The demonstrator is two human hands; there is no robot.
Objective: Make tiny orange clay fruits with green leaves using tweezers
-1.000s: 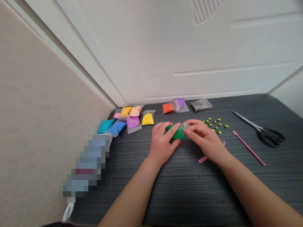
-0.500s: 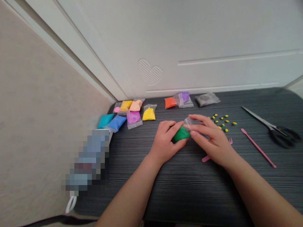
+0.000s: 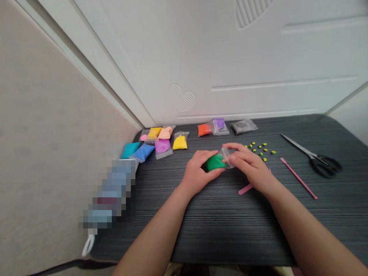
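Between my hands is a clear zip bag of green modelling clay (image 3: 215, 162), held just over the dark table. My left hand (image 3: 199, 168) is closed round its left side, thumb below and fingers above. The fingers of my right hand (image 3: 250, 164) grip the bag's clear open end at the right. Under my right hand lies a pink plastic tool (image 3: 245, 189), partly covered by it. Several small yellow-and-green clay pieces (image 3: 260, 148) are scattered just beyond that hand.
To the right lie a pink stick tool (image 3: 299, 178) and black-handled scissors (image 3: 323, 161). Bags of yellow (image 3: 180, 142), orange (image 3: 204, 129), grey (image 3: 243, 126) and blue clay (image 3: 143, 152) line the back and left. A blurred-out item (image 3: 110, 191) sits at the left edge, beside the wall.
The camera view has shifted a little, so table items appear further left. My hands keep hold of the bag; more of the green clay and the clear plastic now shows between them.
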